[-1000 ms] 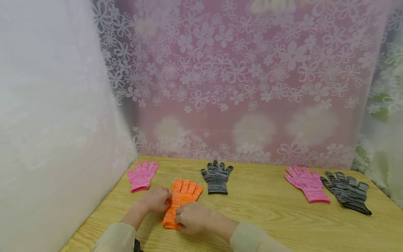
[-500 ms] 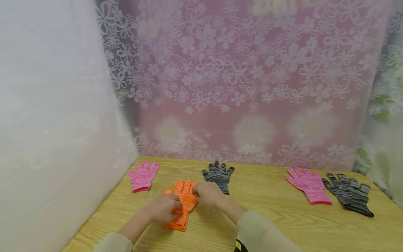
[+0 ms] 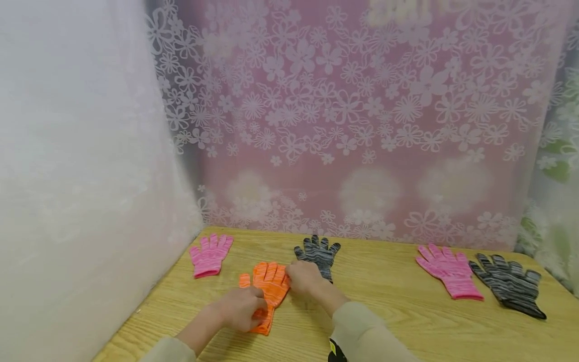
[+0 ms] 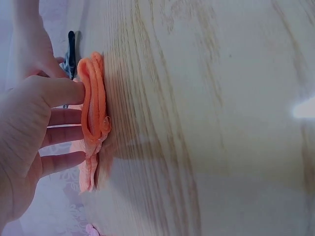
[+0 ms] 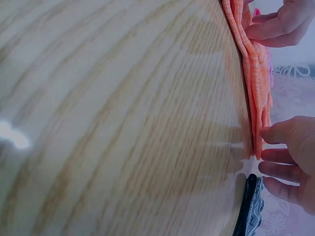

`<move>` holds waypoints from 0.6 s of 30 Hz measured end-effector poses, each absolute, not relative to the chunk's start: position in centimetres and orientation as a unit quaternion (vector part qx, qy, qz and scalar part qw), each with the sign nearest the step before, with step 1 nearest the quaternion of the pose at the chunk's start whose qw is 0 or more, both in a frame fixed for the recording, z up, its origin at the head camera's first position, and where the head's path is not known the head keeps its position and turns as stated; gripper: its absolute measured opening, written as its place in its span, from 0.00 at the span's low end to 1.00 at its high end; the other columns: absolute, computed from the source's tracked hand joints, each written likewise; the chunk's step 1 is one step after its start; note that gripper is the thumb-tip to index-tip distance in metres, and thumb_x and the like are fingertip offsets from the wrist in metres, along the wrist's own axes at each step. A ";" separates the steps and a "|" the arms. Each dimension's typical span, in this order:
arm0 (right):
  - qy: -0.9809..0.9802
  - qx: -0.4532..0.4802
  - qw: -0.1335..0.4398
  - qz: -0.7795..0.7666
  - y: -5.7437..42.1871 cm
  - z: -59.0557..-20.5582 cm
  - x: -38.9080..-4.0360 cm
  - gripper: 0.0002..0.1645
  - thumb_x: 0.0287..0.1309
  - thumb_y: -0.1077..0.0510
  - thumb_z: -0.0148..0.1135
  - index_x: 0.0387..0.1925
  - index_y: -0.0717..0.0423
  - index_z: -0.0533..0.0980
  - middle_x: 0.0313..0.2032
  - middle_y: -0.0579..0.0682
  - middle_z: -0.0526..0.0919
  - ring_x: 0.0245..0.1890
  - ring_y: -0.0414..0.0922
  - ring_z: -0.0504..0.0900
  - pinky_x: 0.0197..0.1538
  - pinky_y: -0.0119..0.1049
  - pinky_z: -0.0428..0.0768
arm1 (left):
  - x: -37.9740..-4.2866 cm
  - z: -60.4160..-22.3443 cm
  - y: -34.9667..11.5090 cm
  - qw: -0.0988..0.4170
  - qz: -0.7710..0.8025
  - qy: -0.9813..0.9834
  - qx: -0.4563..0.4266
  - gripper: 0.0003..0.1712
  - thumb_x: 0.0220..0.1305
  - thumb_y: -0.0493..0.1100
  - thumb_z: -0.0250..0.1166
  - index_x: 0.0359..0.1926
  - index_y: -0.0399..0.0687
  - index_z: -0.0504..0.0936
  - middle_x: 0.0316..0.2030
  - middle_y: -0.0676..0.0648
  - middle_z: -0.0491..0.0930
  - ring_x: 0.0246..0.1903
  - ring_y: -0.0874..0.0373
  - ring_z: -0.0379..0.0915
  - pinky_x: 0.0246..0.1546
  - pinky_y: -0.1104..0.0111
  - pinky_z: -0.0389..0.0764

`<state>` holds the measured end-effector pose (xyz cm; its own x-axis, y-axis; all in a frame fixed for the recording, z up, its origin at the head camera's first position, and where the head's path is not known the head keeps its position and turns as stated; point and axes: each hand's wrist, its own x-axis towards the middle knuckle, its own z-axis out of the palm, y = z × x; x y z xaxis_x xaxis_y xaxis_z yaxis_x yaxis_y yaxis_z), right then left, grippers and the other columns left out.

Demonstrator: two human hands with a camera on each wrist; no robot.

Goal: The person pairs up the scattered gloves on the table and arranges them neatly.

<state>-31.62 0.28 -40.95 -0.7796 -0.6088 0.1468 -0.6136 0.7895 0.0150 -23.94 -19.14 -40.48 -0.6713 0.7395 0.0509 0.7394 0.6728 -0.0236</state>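
An orange knit glove [image 3: 273, 286] lies flat on the table, fingers pointing away, with its thumb out to the left. My left hand [image 3: 242, 307] rests over its cuff side and palm; in the left wrist view, its thumb and fairly straight fingers touch the layered cuff [image 4: 98, 93]. Whether this is one glove or two stacked cannot be told. At the upper right edge, my right hand [image 3: 305, 276] touches the glove near its fingers. The right wrist view shows that thumb [image 5: 275, 133] against the orange edge. Beyond lies a grey-black glove [image 3: 318, 254], partly hidden by the right hand.
On the wooden table [image 3: 384, 311], a pink glove [image 3: 210, 256] lies at the back left. Another pink glove [image 3: 450, 274] and a grey-black glove [image 3: 508, 284] lie side by side at right. A white sheet [image 3: 90, 176] and a pink flowered curtain [image 3: 362, 125] enclose the table.
My right hand has gone from the cuff up to the glove's finger side. My left hand has shifted right, from the glove's left edge onto its cuff and palm.
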 end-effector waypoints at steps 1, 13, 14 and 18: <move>-0.944 0.321 0.074 0.012 0.2 -41.0 -31.7 0.02 0.56 0.57 0.61 0.30 0.49 0.79 0.25 0.45 0.73 0.29 0.42 0.76 0.30 0.37 0.73 | -23.9 -40.4 -19.1 0.026 -0.002 -0.914 -0.405 0.03 0.55 0.47 0.65 0.32 0.56 0.82 0.28 0.60 0.69 0.25 0.70 0.62 0.23 0.78 0.65; -0.956 0.286 0.067 0.007 -0.7 -42.0 -32.3 0.06 0.58 0.57 0.59 0.36 0.52 0.79 0.27 0.48 0.75 0.30 0.45 0.77 0.31 0.41 0.77 | -23.9 -40.5 -19.1 0.014 0.001 -0.915 -0.404 0.03 0.56 0.47 0.64 0.32 0.57 0.81 0.28 0.60 0.69 0.25 0.70 0.63 0.24 0.78 0.66; -0.955 0.288 0.071 0.009 -0.7 -42.1 -32.4 0.06 0.58 0.58 0.59 0.36 0.52 0.79 0.27 0.48 0.74 0.30 0.45 0.77 0.32 0.40 0.77 | -23.9 -40.5 -19.1 0.013 0.001 -0.915 -0.404 0.03 0.56 0.47 0.63 0.32 0.57 0.81 0.28 0.60 0.70 0.25 0.70 0.63 0.25 0.77 0.66; -0.946 0.305 0.103 0.026 -0.5 -41.9 -32.5 0.04 0.55 0.63 0.60 0.31 0.54 0.80 0.25 0.47 0.74 0.29 0.44 0.77 0.31 0.38 0.77 | -23.9 -40.4 -19.0 0.010 -0.001 -0.915 -0.404 0.04 0.56 0.47 0.64 0.33 0.57 0.81 0.28 0.60 0.69 0.25 0.70 0.62 0.25 0.77 0.67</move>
